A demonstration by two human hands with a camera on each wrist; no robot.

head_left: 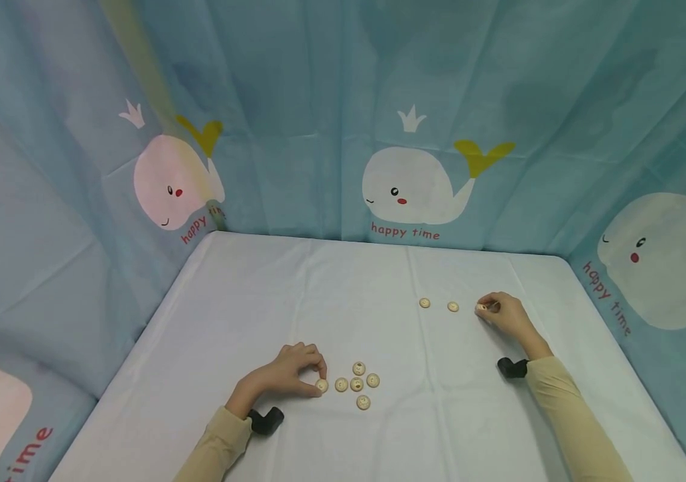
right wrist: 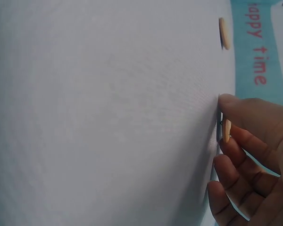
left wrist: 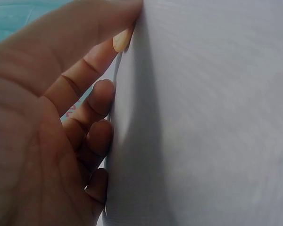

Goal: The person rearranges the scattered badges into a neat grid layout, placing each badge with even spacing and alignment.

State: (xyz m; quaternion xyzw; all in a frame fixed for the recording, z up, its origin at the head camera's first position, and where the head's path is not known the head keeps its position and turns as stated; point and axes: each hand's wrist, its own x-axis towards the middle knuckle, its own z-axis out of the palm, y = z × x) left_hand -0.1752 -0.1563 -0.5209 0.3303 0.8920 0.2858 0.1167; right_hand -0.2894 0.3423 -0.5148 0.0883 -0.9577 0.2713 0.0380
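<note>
A wooden button [head_left: 321,385] at 9 o'clock of the tabletop [head_left: 295,294] cluster [head_left: 360,385] is pinched by the left hand [head_left: 285,376], another button [head_left: 482,307] at 3 o'clock of the row is pinched by the right hand [head_left: 508,316], so fingertip grips are probably best kept light and low.

Right hand [right wrist: 254,155] pinches button [right wrist: 227,131] on tablecloth [right wrist: 108,117]; second button [right wrist: 224,33] apart.

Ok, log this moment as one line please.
left hand: pinches button beside button cluster | right hand: pinches button at row end | surface: white tablecloth

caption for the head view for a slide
Left hand and right hand each pinch a button on the table.
</note>
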